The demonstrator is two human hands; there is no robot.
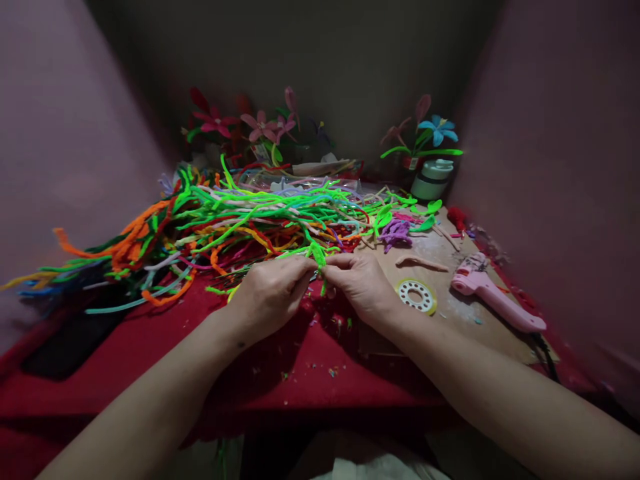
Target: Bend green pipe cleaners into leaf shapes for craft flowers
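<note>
My left hand (270, 287) and my right hand (363, 283) meet near the middle of the view, fingertips pinched close together. Between them is a green fuzzy stem piece (317, 253), folded into a leaf-like shape; its upper part rises above the fingers and a thin end hangs below. Both hands grip it, and the fingers cover its middle. Just behind them spreads a large pile of coloured fuzzy stems (270, 213), mostly green, with orange, red and white ones. Purple twisted stems (396, 232) lie beyond my right hand.
A brown board (450, 267) at right carries a pink glue gun (500, 303) and a white tape roll (417, 297). A lidded jar (433, 180) and fuzzy flowers (439, 130) stand behind. A black flat object (73, 343) lies left on the red cloth (240, 373).
</note>
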